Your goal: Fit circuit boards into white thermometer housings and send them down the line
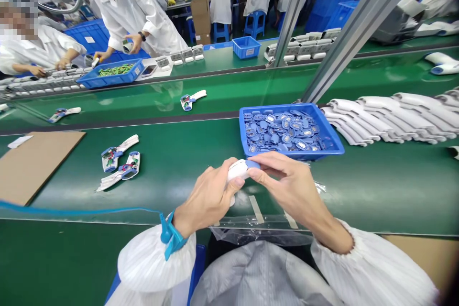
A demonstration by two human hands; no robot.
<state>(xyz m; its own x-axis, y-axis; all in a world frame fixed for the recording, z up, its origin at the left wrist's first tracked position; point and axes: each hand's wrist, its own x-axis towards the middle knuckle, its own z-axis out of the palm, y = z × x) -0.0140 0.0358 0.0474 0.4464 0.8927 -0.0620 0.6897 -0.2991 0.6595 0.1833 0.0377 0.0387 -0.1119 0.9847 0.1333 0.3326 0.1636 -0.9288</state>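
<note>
My left hand (211, 189) is closed around a white plastic handheld-device housing (235, 171), held just above the green bench. A blue plastic piece (252, 164) forms its right end, pinched between the thumb and fingers of my right hand (292, 184). The housing's underside is mostly hidden by my left fingers. Right behind my hands is a blue tray (294, 156) full of small blue plastic parts (283, 129). To the left lie two opened white-and-blue housings (111, 158) with wires and circuit boards showing.
White housing shells (380, 117) are stacked in a row at right. A cardboard sheet (43, 162) lies at left. Beyond runs a green conveyor (233, 91) carrying similar units, crossed by metal posts (358, 24). A blue cord (89, 210) runs from my left wristband. Co-workers in white coats work opposite.
</note>
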